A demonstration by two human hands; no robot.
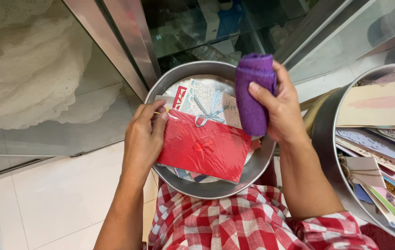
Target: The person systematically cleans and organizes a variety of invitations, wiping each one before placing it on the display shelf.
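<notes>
Red envelope: a flat red card envelope in clear plastic wrap [204,149], with a small bow shape pressed into its front, lies tilted on top of the stack inside the round steel tray.
Left hand: the left hand [143,139] is closed on the envelope's left edge, fingers curled over its upper corner, thumb side down.
Right hand: the right hand [278,109] is clamped around a folded purple cloth [253,92], held upright just above the tray's right rim, thumb across the front of the cloth.
Tray: a round, shallow silver metal tray [206,187] rests on the person's lap, over a red-and-white checked garment [234,224].
Under the envelope: a white lace-cut card tied with a pale blue ribbon [209,106] shows above the envelope's top edge; more card edges peek out below it.
Right side: a second round metal tray [327,148] stands just beside the first, heaped with pastel and patterned cards [382,134].
Behind: a glass-fronted display case with metal frame [114,41] holds white lace fabric [26,65] on the left.
Floor: pale tiles [58,199] run beneath the left arm.
</notes>
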